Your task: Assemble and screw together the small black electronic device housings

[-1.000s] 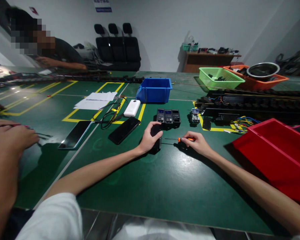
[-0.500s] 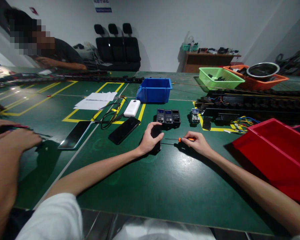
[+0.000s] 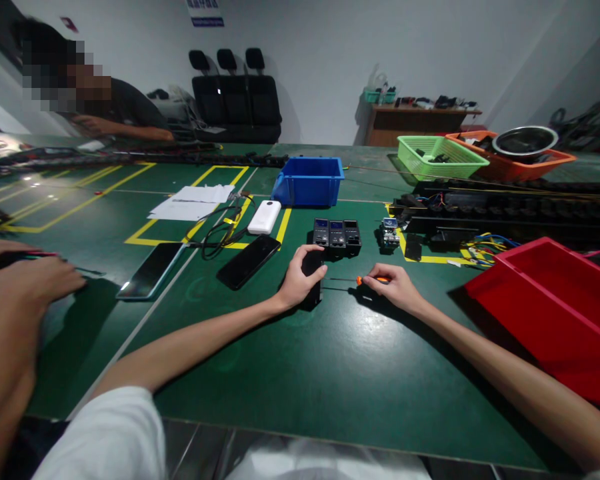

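My left hand (image 3: 300,278) grips a black box-shaped module (image 3: 312,267) and holds it on the green table, thumb and fingers on opposite sides. Pinched in my right hand (image 3: 393,285) is a screwdriver (image 3: 361,281) with an orange handle. Its thin shaft lies level and points left, with the tip at the module's right side. Whether the tip sits in a screw is too small to tell. Just beyond stand several similar black modules (image 3: 337,235) in a row. A small device with exposed electronics (image 3: 390,233) is to their right.
Left of my hands lie a black phone (image 3: 249,261), a white power bank (image 3: 264,217) and another phone (image 3: 151,271). A blue bin (image 3: 310,181) stands behind, a red bin (image 3: 540,313) at right. A co-worker's hands (image 3: 27,273) work at far left; another person (image 3: 130,110) sits across.
My hands, the module and the screwdriver hold nearly the same place. At far left, the co-worker's hand has shifted slightly.
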Demonstrator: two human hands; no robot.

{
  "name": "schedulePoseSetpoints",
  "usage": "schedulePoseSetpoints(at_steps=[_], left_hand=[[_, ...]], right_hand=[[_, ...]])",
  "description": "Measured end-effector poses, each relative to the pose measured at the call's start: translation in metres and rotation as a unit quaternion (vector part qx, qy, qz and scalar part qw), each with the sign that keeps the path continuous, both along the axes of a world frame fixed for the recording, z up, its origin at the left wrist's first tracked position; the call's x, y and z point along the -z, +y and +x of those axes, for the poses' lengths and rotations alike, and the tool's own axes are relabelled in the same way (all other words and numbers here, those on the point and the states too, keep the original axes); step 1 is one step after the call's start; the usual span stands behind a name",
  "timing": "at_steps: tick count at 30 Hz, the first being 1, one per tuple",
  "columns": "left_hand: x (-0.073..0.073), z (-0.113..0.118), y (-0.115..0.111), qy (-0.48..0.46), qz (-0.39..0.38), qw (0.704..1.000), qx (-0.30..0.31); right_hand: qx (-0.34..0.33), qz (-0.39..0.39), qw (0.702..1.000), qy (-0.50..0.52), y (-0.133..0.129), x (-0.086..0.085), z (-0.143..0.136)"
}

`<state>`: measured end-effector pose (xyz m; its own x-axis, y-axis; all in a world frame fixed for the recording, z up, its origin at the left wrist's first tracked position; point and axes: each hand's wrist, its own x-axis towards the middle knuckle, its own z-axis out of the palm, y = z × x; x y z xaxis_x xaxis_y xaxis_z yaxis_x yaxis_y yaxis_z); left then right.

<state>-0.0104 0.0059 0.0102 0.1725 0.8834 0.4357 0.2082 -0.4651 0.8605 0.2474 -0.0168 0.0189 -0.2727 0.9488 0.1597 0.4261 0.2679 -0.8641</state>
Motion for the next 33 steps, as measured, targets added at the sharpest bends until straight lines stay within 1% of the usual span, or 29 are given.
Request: schedulePoseSetpoints(at_steps=[8,14,18,22,25,29,33], left_hand=[[-0.0003,-0.0002,0.0003,-0.007,-0.008,1.0,0.003],[0.0002,0.0,0.0006,-0.01,-0.011,1.0,0.002],[0.0003,-0.0001,0.0008,-0.002,-0.007,1.0,-0.001],[0.0005,-0.0001,0.0008,0.001,-0.003,1.0,-0.001],[0.0,-0.0001,0.0009,-0.002,-0.003,1.0,0.002],[-0.001,0.0,0.0013,0.005,-0.004,1.0,-0.008],[-0.0005,0.0,0.0017,0.0,-0.012,1.0,-0.01]], right_hand=[[-0.003,-0.008,1.0,0.007,-0.001,-0.0013,-0.0008],[0.001,0.016,1.0,0.004,-0.0008,0.0005,0.0004],[0.007,0.019,1.0,0.024,-0.0001,0.0028,0.0019],[0.01,-0.014,0.997,0.072,0.0008,0.0029,0.0038],[-0.001,-0.049,0.993,0.112,0.0016,0.0021,0.0045],[-0.009,-0.06,0.995,0.083,0.002,0.0018,0.0042],[-0.002,-0.033,0.998,0.057,0.0017,0.0014,0.0037]])
